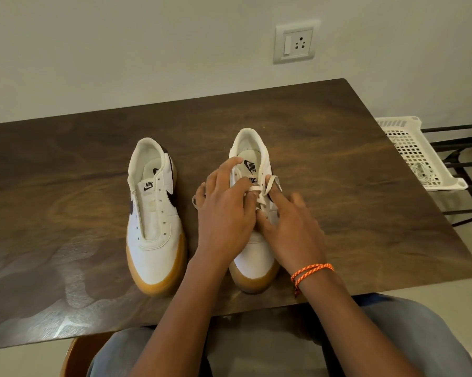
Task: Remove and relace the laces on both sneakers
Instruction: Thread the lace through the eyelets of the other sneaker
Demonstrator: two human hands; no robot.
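Both my hands are over the sneaker (252,240) nearest them, on the table (338,186). My left hand (225,213) has its fingers curled around the cream lace (267,186), pulling it across the tongue. My right hand (292,227) is blurred; whether its fingers pinch the lace I cannot tell. The other sneaker (154,213), unlaced, stands to the left of my left hand. A white basket (414,153) sits beyond my right hand, off the table.

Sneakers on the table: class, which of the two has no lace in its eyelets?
The left sneaker, standing apart from both hands: its eyelets are bare. The right sneaker has a lace that both hands are working on.
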